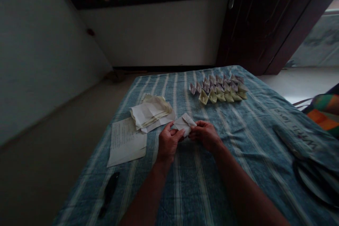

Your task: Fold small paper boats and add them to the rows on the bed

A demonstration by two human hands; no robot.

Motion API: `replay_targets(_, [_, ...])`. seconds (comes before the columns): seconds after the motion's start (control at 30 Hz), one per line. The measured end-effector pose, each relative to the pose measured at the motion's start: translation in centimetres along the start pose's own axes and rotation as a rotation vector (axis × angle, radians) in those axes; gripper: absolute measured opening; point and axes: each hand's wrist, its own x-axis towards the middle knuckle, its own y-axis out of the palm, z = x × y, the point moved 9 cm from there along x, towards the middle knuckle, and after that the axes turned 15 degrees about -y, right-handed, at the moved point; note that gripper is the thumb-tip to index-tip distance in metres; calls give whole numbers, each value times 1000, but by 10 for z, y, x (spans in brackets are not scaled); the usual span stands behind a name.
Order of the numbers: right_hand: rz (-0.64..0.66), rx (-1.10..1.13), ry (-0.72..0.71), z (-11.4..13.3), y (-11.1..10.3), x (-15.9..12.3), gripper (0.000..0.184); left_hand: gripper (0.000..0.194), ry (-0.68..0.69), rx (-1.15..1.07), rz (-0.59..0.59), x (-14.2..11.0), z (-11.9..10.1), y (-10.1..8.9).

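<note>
"What do the hands do?"

"The left hand and the right hand pinch a folded paper with their fingers."

"What is near the fingers?"

"Past them, paper boats sit in rows. A pile of paper lies by the left fingers, on a striped cloth."

This is a room in a home, apparently a bedroom: a bed under a striped blue sheet fills the middle, with a dark wooden door far right, a painted wall and pale floor.

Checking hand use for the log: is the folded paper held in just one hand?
No, the left hand and right hand both grip the folded paper.
</note>
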Motion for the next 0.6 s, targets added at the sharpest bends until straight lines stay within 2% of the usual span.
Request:
replay_targets(0.23, [8, -18, -10, 1, -5, 2, 29, 73, 24, 106, 55, 11, -7, 12])
replay_targets(0.5, [87, -160, 45, 13, -11, 0, 27, 78, -42, 262, 222, 15, -18, 21])
replay_targets(0.6, [84, -217, 74, 11, -14, 0, 23, 73, -32, 303, 211, 22, -17, 20])
